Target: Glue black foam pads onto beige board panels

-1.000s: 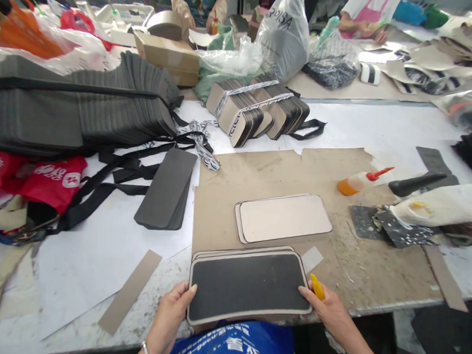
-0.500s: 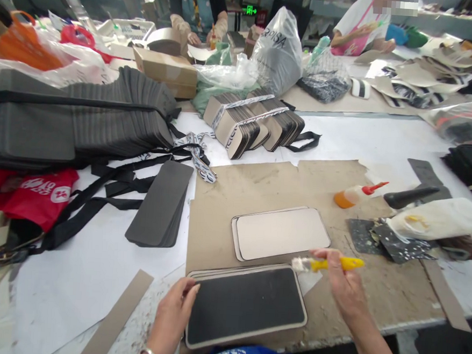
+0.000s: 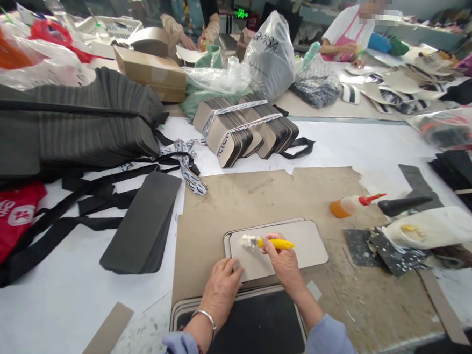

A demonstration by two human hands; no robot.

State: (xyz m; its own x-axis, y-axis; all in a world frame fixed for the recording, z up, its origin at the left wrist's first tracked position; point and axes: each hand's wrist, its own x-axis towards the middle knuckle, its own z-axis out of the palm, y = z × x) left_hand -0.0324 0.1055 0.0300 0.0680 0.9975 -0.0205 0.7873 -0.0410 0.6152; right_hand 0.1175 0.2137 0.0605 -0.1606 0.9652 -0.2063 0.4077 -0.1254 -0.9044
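My right hand point(image 3: 282, 260) is closed around the yellow handle of a paintbrush point(image 3: 276, 244). Whitish paste coats the bristles, which are over the top beige panel point(image 3: 300, 243), near its left end. At that panel's near left corner is my left hand point(image 3: 222, 284), its fingers and thumb drawn together on the edge; the fingertips are partly hidden. More beige panels lie under the top one, slightly offset. Closer to me, below both forearms, a black-faced panel with a pale rim point(image 3: 264, 327) lies on a similar stack, partly covered by my left arm.
Dark grey panels point(image 3: 142, 219) lie at left, beside black straps and a large strapped stack point(image 3: 98, 119). A bundle of beige panels point(image 3: 243, 129) stands behind. At right are an orange glue bottle point(image 3: 345, 207) and a paste-stained white container point(image 3: 430, 228). Two people work across the table.
My left hand has moved from the black-faced panel up to the beige panel's corner. My right hand has carried the brush leftward, over the beige panel. The view has shifted slightly.
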